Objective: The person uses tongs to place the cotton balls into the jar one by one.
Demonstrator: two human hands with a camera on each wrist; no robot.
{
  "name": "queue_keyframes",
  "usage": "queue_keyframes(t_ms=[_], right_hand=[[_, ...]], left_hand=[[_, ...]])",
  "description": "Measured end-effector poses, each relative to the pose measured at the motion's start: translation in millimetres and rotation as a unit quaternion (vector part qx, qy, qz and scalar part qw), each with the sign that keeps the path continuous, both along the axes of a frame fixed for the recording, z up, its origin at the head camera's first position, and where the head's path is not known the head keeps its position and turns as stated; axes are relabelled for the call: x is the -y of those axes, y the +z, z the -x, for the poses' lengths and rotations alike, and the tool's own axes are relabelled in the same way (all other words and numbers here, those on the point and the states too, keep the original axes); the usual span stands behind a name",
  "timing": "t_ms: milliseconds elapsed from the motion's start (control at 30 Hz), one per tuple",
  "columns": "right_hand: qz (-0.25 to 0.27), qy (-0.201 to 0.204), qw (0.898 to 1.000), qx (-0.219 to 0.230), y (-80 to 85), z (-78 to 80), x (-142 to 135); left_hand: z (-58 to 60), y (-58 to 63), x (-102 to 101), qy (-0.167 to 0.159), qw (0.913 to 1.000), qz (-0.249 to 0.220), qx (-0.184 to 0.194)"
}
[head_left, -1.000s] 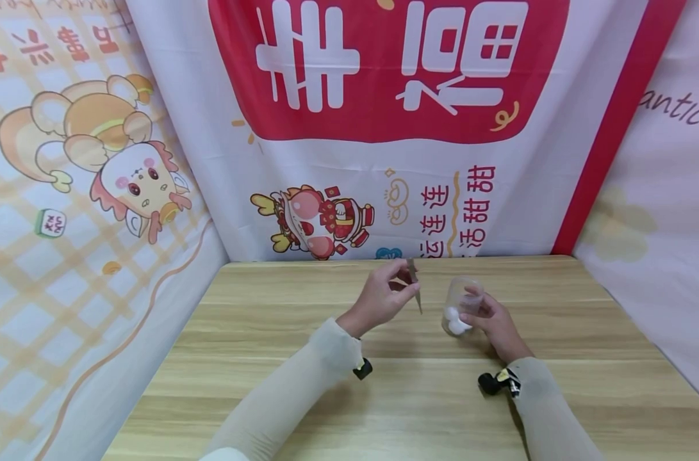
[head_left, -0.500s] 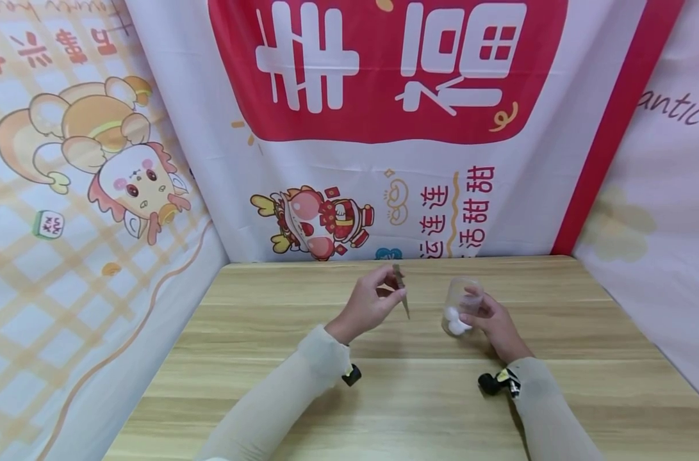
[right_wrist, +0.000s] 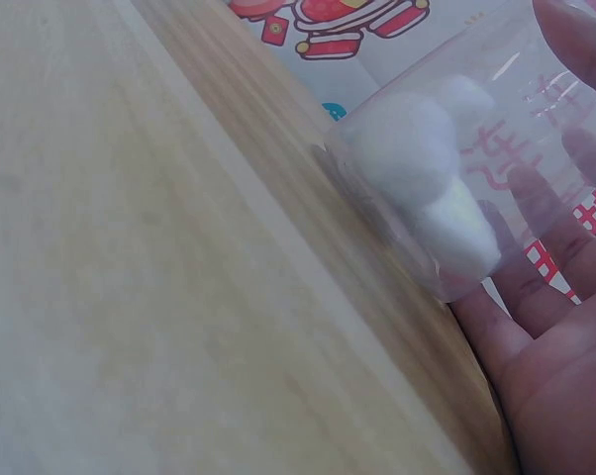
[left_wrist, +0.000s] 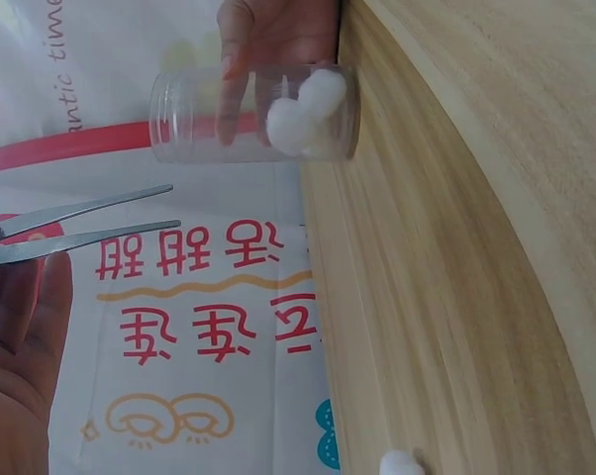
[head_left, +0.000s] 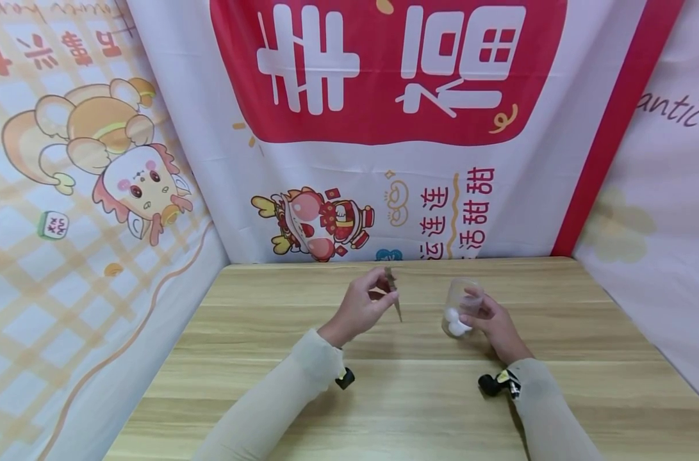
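Note:
My left hand [head_left: 361, 306] pinches metal tweezers [head_left: 396, 307] above the table, left of the jar. In the left wrist view the two tweezer tips stand apart with nothing between them. On the right, my right hand [head_left: 499, 328] grips a clear plastic jar [head_left: 463, 291], its fingers and thumb around the side. The jar stands upright on the table, and its open mouth shows no lid. White cotton balls [right_wrist: 402, 148] lie together at the bottom of it. Another cotton ball [left_wrist: 402, 463] sits on the tabletop at the lower edge of the left wrist view.
The wood-grain table [head_left: 418, 410] runs back to a white and red printed cloth [head_left: 384, 153]. Printed cloths also close in the left side [head_left: 95, 269] and the right side [head_left: 660, 269]. A small black camera is strapped to each wrist.
My left hand has moved left, away from the jar, with the tweezers in its fingers. My right hand and the jar have stayed in place.

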State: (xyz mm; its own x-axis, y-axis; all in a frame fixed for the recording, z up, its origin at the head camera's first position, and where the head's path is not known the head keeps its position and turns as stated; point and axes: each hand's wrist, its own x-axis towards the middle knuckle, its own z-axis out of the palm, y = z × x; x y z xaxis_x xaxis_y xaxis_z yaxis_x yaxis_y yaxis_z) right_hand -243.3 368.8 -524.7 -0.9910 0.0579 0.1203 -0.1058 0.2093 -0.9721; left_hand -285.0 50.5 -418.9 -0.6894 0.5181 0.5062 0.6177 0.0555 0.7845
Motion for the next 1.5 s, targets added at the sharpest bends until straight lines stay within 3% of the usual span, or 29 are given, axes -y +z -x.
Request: queue_keyframes(t_ms=[133,333,433,700,1200,1500], right_hand=[[0.004,0.001,1.000,0.000,0.7,-0.4,0.3],[0.008,0.002,1.000,-0.004,0.2,-0.3,-0.4],[0.007,0.000,1.000,-0.006,-0.2,0.0,-1.1],[0.009,0.002,1.000,0.001,1.6,0.4,-1.8],[-0.002,0.001,1.000,0.008,4.4,2.1,-2.2],[0.016,0.002,1.000,0.006,-0.3,2.0,-0.8]], left_hand=[[-4.6,4.2,3.2,0.008,0.9999,0.004,0.010],[-15.9,21.4,11.7,0.007,1.0000,0.004,-0.006],[-15.2,23.0,15.6,0.010,0.9998,0.004,-0.015],[-12.7,21.7,25.2,0.042,0.9989,0.011,-0.016],[-13.9,24.9,40.5,0.052,0.9985,0.008,-0.015],[-13.3,17.2,54.2,0.066,0.9977,0.012,-0.013]])
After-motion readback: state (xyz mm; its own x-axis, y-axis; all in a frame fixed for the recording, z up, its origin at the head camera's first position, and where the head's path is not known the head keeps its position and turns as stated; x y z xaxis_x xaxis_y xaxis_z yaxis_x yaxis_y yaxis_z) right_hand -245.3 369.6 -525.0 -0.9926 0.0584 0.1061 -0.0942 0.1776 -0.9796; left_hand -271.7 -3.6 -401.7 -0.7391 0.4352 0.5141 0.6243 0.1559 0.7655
